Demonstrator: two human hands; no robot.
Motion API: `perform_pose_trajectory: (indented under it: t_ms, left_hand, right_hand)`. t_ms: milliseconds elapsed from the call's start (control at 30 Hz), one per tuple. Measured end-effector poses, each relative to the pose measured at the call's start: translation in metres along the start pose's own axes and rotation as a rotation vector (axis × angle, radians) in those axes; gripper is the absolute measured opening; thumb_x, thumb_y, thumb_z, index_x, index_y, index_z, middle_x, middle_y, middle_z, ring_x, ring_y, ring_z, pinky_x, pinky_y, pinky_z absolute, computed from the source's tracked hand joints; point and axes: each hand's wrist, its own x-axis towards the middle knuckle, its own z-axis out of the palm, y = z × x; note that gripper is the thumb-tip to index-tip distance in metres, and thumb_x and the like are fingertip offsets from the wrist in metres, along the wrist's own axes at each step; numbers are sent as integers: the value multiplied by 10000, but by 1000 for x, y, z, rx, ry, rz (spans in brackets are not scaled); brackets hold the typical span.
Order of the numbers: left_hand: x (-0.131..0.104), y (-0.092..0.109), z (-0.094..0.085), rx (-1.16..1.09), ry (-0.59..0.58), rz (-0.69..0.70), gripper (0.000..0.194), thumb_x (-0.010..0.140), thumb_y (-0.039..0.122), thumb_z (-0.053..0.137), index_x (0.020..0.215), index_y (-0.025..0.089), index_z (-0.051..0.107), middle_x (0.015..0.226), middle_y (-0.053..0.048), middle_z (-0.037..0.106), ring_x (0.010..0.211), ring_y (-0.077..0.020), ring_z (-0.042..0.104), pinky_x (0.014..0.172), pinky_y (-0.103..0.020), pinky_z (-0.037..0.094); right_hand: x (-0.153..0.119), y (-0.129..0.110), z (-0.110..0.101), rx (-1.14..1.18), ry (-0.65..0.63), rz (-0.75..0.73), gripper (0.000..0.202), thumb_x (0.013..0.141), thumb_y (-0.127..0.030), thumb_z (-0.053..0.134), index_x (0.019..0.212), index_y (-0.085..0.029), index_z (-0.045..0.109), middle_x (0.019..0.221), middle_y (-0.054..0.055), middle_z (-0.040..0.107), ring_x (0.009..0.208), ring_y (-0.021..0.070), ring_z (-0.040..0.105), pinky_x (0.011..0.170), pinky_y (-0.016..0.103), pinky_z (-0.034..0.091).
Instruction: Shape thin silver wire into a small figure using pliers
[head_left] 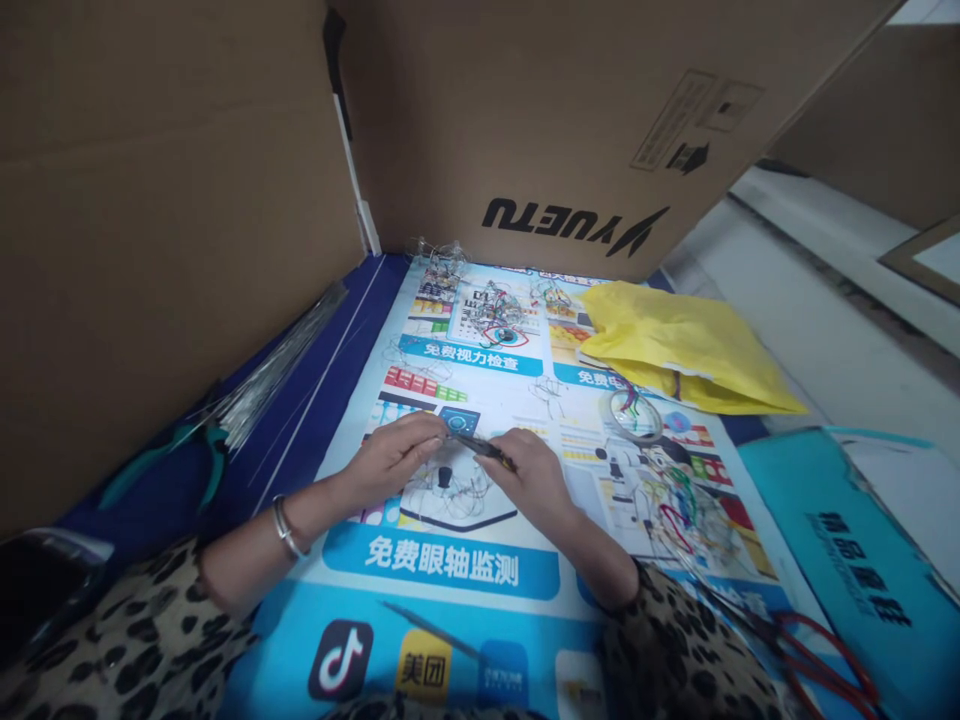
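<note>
Over the middle of a printed poster sheet [465, 590], my two hands nearly meet. My right hand [529, 475] is closed round a small dark tool [484, 450] that looks like pliers or a cutter, its tip pointing left. My left hand [401, 450] has its thumb and fingers pinched together at that tip; what they hold is too small to make out. Beneath the hands lies a loose tangle of thin wire [457, 492]. A silver bangle is on my left wrist.
Cardboard walls [480, 110] stand behind and at left. A yellow bag [675, 345] and a tape roll [635, 413] lie right, red-handled scissors [825, 660] at lower right. Teal-handled pliers [214, 465] and a wire bundle [281, 365] are left. Coloured wires [682, 510] lie right of my hands.
</note>
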Motion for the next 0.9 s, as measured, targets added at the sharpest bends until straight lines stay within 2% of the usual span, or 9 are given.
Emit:
perform_pose_trajectory:
  t_ms: [200,500,900]
  left_hand:
    - [0,4,-1,-8,-68,-120,276,933,304,350,1025,170,572,995,-52,635,912,-157,581,814,-282,448]
    - [2,6,-1,-21,-76,-94,271,936,309,328,912,165,556,856,-33,595,790,-139,538,734,-260,430]
    - [3,6,-2,22,-62,-66,263,930,292,361,843,159,570,749,-16,559,716,-128,515,675,-238,402]
  right_hand:
    - [-1,1,0,-11,49,-36,235,846,-415,544,836,-200,636,742,34,611,742,182,540,671,291,410]
    - [-1,2,1,-67,106,-141,268,862,-425,518,833,-191,645,742,49,622,741,184,546,690,300,413]
    - [1,3,0,-97,65,-174,285,865,-432,511,805,-189,648,730,48,615,729,180,533,685,299,394]
